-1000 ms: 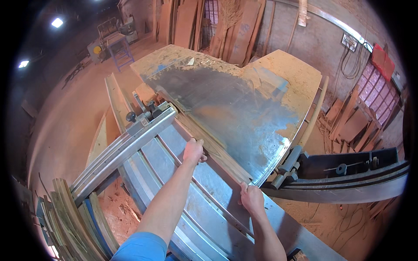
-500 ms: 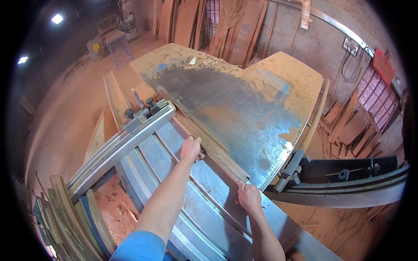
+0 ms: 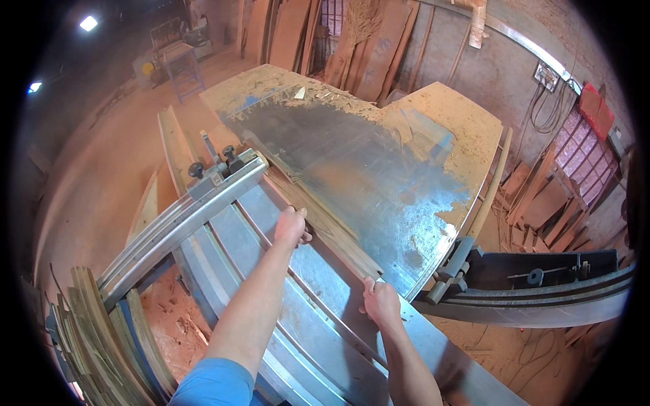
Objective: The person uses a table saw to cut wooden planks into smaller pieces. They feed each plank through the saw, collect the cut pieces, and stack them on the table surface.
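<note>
Hands are closing on one strip (image 3: 342, 245) just beyond them, left hand (image 3: 292, 227) partway along, right hand (image 3: 382, 302) at its near end; both should be pressing evenly, clear of the tabletop (image 3: 318, 149) side.

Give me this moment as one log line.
left hand: curled against wooden strip | right hand: at strip's near end | strip: alongside dark tabletop | sawdust: on tabletop's far side
</note>
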The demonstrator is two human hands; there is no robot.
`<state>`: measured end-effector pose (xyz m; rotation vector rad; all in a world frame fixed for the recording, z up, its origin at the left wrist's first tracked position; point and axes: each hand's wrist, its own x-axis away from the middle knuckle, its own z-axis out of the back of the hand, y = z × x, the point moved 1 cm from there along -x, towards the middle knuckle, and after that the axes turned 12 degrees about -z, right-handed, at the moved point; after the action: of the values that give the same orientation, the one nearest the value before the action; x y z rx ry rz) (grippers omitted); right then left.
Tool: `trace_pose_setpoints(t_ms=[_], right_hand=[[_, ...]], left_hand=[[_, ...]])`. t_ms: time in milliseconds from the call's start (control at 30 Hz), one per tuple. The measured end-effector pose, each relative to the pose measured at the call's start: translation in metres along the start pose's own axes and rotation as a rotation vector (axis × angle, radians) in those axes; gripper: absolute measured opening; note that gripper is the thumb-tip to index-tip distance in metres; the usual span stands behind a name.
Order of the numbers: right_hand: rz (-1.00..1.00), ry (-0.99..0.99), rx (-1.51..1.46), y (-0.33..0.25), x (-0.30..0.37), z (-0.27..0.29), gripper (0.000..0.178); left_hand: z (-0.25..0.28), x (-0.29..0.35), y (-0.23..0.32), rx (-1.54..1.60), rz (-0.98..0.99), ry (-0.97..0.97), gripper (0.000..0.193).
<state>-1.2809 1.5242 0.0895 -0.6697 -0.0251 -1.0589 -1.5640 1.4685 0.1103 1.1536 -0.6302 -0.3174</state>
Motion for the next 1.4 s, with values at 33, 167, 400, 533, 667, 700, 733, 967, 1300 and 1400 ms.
trace_pose_setpoints(t_ms=[33,167,400,533,667,700,733,967,1300,1400], right_hand=[[-0.022,-0.014,-0.008,-0.001,-0.001,-0.001,0.044],[0.061,-0.011,-0.010,-0.010,-0.002,0.000,0.033],[0.119,0.032,0.007,-0.010,-0.014,-0.012,0.034],[0.184,0.094,0.084,-0.012,-0.021,-0.019,0.033],[0.107,0.012,0.019,-0.021,-0.024,-0.016,0.028],[0.054,-0.031,-0.004,-0.027,-0.022,-0.012,0.021],[0.001,-0.074,-0.027,-0.033,-0.021,-0.008,0.015],[-0.015,-0.105,-0.023,-0.043,-0.028,-0.010,0.014],[0.004,-0.081,-0.012,-0.060,-0.037,-0.018,0.013],[-0.057,-0.129,-0.050,-0.067,-0.040,-0.014,0.013]], left_hand=[[0.002,-0.001,-0.001,0.003,-0.003,-0.002,0.032],[0.007,-0.016,-0.013,0.023,-0.015,0.025,0.031],[0.013,-0.016,0.000,-0.023,0.014,0.017,0.031],[0.018,-0.024,0.000,-0.053,0.009,0.006,0.030],[0.020,-0.028,-0.001,0.007,-0.016,0.037,0.027],[0.021,-0.029,-0.001,0.015,-0.018,0.041,0.027],[0.022,-0.030,-0.001,0.024,-0.020,0.044,0.027],[0.030,-0.037,0.005,-0.036,-0.015,0.015,0.030],[0.044,-0.056,0.002,0.011,-0.037,0.032,0.030],[0.048,-0.053,0.010,-0.005,-0.027,0.031,0.031]])
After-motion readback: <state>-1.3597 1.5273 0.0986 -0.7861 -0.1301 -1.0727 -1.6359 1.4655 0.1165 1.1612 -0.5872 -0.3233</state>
